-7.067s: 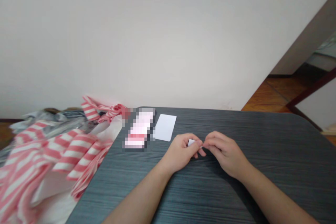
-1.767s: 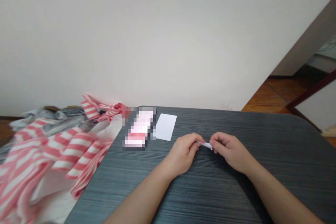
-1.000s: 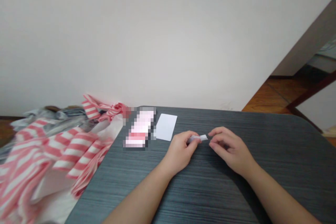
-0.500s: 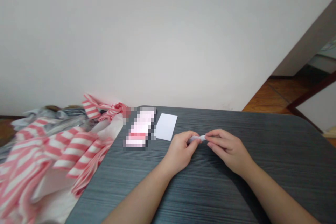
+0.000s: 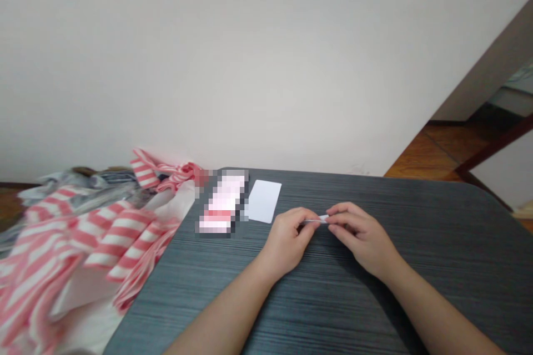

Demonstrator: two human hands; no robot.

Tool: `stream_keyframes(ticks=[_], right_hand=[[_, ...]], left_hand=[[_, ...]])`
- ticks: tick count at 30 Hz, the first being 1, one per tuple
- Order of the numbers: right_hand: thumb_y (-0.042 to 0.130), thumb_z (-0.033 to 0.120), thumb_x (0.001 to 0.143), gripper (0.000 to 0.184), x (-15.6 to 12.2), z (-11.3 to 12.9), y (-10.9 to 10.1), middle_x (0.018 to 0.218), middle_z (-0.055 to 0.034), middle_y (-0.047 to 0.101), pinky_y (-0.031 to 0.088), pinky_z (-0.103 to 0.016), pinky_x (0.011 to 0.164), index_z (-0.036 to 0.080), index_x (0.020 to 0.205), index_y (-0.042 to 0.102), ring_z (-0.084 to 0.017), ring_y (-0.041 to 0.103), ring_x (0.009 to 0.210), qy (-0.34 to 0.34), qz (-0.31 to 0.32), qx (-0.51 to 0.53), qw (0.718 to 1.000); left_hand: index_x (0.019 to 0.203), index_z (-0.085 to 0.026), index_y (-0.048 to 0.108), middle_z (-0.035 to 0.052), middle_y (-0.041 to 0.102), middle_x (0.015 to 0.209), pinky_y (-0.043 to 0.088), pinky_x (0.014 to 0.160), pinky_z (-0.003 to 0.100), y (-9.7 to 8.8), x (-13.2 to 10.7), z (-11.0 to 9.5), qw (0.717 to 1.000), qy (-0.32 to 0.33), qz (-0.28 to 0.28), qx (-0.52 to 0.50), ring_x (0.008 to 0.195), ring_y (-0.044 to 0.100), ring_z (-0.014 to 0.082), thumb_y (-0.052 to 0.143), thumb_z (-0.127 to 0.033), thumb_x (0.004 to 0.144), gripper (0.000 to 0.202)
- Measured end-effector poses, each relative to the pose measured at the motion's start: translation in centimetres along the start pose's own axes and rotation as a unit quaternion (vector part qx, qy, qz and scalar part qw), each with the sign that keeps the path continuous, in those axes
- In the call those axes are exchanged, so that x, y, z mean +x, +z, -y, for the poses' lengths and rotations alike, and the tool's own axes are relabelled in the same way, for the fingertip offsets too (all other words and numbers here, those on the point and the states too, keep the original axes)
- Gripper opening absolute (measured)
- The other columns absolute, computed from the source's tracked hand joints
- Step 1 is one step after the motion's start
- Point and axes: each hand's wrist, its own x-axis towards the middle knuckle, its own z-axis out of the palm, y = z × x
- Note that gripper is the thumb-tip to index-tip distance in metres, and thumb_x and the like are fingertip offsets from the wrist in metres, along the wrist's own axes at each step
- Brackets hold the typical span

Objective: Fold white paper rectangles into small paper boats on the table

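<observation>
Over the middle of the dark wood-grain table, my left hand is closed, thumb and forefinger pinching one end of a small folded piece of white paper. My right hand pinches the other end between its fingertips. Most of the paper is covered by the fingers, so its full shape cannot be made out. A flat white card or sheet with rounded corners lies just beyond my left hand, touching neither hand.
Left of the white sheet lies a blurred-out phone-like object with a pinkish screen. Red-and-white striped cloth is heaped beside the table's left edge. A pale wall rises behind the table, with wooden floor to the right.
The paper between my fingers has tilted and now looks thinner, more edge-on. My right fingertips have shifted slightly on it; the sheet and the phone-like object stay in place.
</observation>
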Motion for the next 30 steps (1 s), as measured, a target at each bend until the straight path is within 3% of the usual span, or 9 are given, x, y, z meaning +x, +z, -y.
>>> stream_keyframes(ticks=[11, 17, 20, 30], right_hand=[[0.062, 0.019, 0.087, 0.007, 0.21, 0.6, 0.37, 0.103, -0.0054, 0.062, 0.047, -0.025, 0.057, 0.021, 0.086, 0.068, -0.014, 0.057, 0.068, 0.044, 0.001, 0.024, 0.999], [0.059, 0.019, 0.09, 0.012, 0.46, 0.83, 0.45, 0.098, -0.0054, 0.064, 0.049, -0.03, 0.079, 0.022, 0.084, 0.069, -0.019, 0.062, 0.092, 0.018, -0.019, 0.003, 1.0], [0.059, 0.018, 0.091, 0.013, 0.49, 0.78, 0.45, 0.098, -0.0053, 0.065, 0.048, -0.031, 0.083, 0.022, 0.085, 0.069, -0.019, 0.062, 0.093, 0.009, -0.025, -0.003, 1.0], [0.06, 0.022, 0.09, 0.009, 0.26, 0.59, 0.69, 0.101, -0.0062, 0.062, 0.049, -0.029, 0.065, 0.021, 0.084, 0.067, -0.018, 0.062, 0.081, 0.035, -0.038, 0.009, 0.999]], left_hand=[[0.084, -0.017, 0.068, 0.0037, 0.071, 0.094, 0.048, 0.083, 0.024, 0.18, 0.02, -0.21, 0.999, 0.043, 0.002, -0.005, 0.089, 0.065, 0.0141, 0.054, -0.016, 0.091, 0.015], [0.085, -0.018, 0.068, 0.0028, 0.071, 0.093, 0.048, 0.081, 0.023, 0.22, -0.07, -0.3, 0.999, 0.048, 0.004, -0.01, 0.087, 0.065, 0.0133, 0.054, -0.016, 0.092, 0.015], [0.084, -0.018, 0.068, 0.0026, 0.071, 0.092, 0.048, 0.08, 0.024, 0.26, -0.09, -0.39, 0.999, 0.042, 0.003, -0.011, 0.086, 0.065, 0.0137, 0.055, -0.017, 0.092, 0.016], [0.084, -0.018, 0.069, 0.0034, 0.071, 0.091, 0.051, 0.075, 0.025, 0.35, -0.08, -0.43, 1.0, 0.003, 0.001, -0.024, 0.084, 0.066, 0.0155, 0.056, -0.02, 0.09, 0.014]])
